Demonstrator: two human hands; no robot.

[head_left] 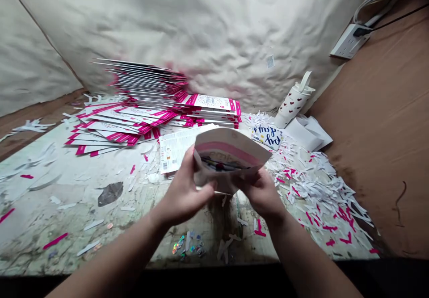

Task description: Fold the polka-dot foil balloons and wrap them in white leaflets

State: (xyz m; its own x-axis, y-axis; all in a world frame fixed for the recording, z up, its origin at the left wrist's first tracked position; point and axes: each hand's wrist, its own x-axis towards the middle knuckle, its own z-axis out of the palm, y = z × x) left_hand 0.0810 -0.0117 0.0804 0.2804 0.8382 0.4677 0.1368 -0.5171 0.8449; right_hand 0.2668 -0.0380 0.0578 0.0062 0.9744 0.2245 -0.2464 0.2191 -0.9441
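Both hands hold a white paper envelope (231,138) above the middle of the table, its mouth spread towards me. Inside it a pink band and some dark, thin contents show, too blurred to name. My left hand (187,190) grips the left side, thumb across the near face. On the right side, my right hand (263,190) is closed around the lower edge, its fingertips partly hidden. Just behind the envelope lie printed white sheets or packets (174,148) with a barcode.
A tall stack of white-and-pink packets (150,86) leans at the back left, with fanned-out packets (110,126) before it and a lower pile (214,106) beside it. Paper strips (311,190) heap up on the right, near a heart-patterned tumbler (293,101). Shiny confetti (187,246) lies in front.
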